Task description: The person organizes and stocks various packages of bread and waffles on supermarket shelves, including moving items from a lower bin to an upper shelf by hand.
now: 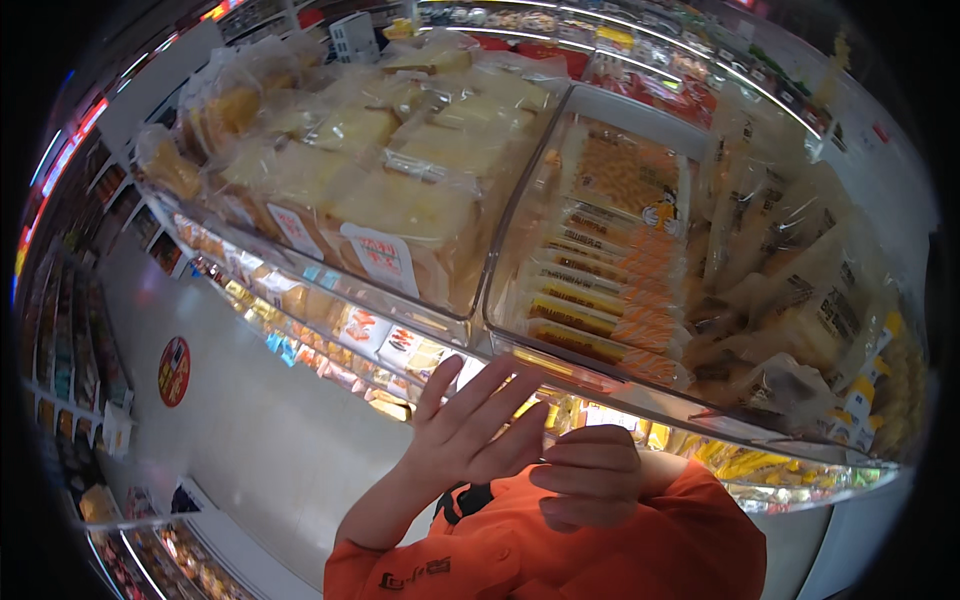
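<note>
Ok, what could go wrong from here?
Left hand: fingers spread, seemingly close to the shelf's front edge, so they might knock it.
Right hand: close beside the left, so the two could get in each other's way.
Packets: overlapping in a row, so disturbing one might shift its neighbours.

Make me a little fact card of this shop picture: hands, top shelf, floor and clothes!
Left hand: fingers spread, near the clear plastic shelf edge; nothing seen held
Right hand: close beside the left, fingers bent; grip unclear
Shelf left: pale bread loaves in clear bags
Middle: flat yellow-and-orange packets in a row
Right: clear plastic bags with dark print
Floor: round red sticker
Clothes: orange shirt
</note>
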Action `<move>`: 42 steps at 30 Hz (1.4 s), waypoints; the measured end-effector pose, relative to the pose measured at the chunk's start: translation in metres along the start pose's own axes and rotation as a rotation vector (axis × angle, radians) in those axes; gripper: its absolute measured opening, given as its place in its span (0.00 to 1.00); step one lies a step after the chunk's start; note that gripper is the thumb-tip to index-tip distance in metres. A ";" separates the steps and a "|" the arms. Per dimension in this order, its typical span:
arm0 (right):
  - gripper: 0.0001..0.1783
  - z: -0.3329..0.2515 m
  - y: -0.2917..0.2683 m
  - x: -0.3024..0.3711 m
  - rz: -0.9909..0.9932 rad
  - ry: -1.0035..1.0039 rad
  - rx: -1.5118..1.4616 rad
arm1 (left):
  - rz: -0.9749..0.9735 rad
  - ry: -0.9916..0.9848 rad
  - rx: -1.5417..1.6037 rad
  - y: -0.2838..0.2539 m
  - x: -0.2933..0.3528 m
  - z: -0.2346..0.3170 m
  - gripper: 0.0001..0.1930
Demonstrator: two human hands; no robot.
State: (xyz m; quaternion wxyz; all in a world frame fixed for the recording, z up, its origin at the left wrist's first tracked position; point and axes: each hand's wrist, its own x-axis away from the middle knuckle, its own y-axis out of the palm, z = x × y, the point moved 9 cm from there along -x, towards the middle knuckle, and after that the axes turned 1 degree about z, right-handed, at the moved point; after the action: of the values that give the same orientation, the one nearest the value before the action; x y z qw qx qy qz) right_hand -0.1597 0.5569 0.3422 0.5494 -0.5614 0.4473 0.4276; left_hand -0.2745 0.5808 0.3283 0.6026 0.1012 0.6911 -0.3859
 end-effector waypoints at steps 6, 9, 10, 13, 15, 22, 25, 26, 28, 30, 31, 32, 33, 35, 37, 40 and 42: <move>0.16 0.003 -0.017 -0.039 -0.305 0.095 0.621 | -0.156 0.074 0.111 0.050 -0.024 -0.015 0.21; 0.22 0.040 -0.023 -0.092 -0.369 0.272 0.885 | -0.144 0.077 0.221 0.055 -0.023 -0.021 0.20; 0.21 0.050 -0.027 -0.106 -0.346 0.351 0.899 | -0.106 0.097 0.265 0.051 -0.026 -0.020 0.20; 0.23 0.096 -0.021 -0.115 -0.451 0.530 0.898 | -0.057 0.103 0.270 0.053 -0.021 -0.020 0.19; 0.28 0.139 -0.012 -0.103 -0.756 0.673 0.959 | 0.017 0.108 0.276 0.053 -0.021 -0.018 0.18; 0.49 0.307 -0.070 -0.027 -1.214 1.270 0.994 | 0.105 0.126 0.351 0.048 -0.021 -0.012 0.16; 0.53 0.334 -0.070 -0.013 -1.338 1.449 0.978 | 0.092 0.133 0.309 0.051 -0.019 -0.017 0.17; 0.53 0.337 -0.073 -0.012 -1.349 1.476 0.992 | 0.093 0.136 0.308 0.051 -0.019 -0.017 0.17; 0.54 0.336 -0.070 -0.006 -1.369 1.516 0.973 | 0.084 0.141 0.308 0.050 -0.018 -0.017 0.17; 0.54 0.334 -0.068 -0.004 -1.378 1.529 0.932 | 0.097 0.135 0.308 0.051 -0.019 -0.017 0.17; 0.54 0.334 -0.064 -0.003 -1.394 1.509 0.916 | 0.103 0.135 0.307 0.051 -0.019 -0.017 0.17; 0.54 0.334 -0.060 -0.003 -1.410 1.490 0.900 | 0.102 0.141 0.303 0.050 -0.019 -0.017 0.17; 0.54 0.333 -0.058 -0.003 -1.426 1.470 0.886 | 0.103 0.146 0.299 0.050 -0.020 -0.017 0.17; 0.58 0.327 -0.061 -0.002 -1.410 1.529 0.831 | 0.111 0.152 0.296 0.051 -0.021 -0.014 0.17; 0.59 0.319 -0.057 -0.005 -1.377 1.538 0.819 | 0.114 0.154 0.291 0.053 -0.019 -0.013 0.17; 0.58 0.309 -0.060 -0.017 -1.305 1.484 0.861 | 0.120 0.136 0.296 0.053 -0.021 -0.014 0.17; 0.58 0.307 -0.062 -0.020 -1.267 1.456 0.838 | 0.120 0.135 0.306 0.051 -0.021 -0.012 0.17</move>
State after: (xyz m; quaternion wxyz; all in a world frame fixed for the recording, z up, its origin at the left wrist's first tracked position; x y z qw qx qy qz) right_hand -0.1004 0.8637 0.3673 0.4215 -0.5794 0.4060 -0.5673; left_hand -0.2475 0.6304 0.3267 0.5542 0.2585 0.6560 -0.4424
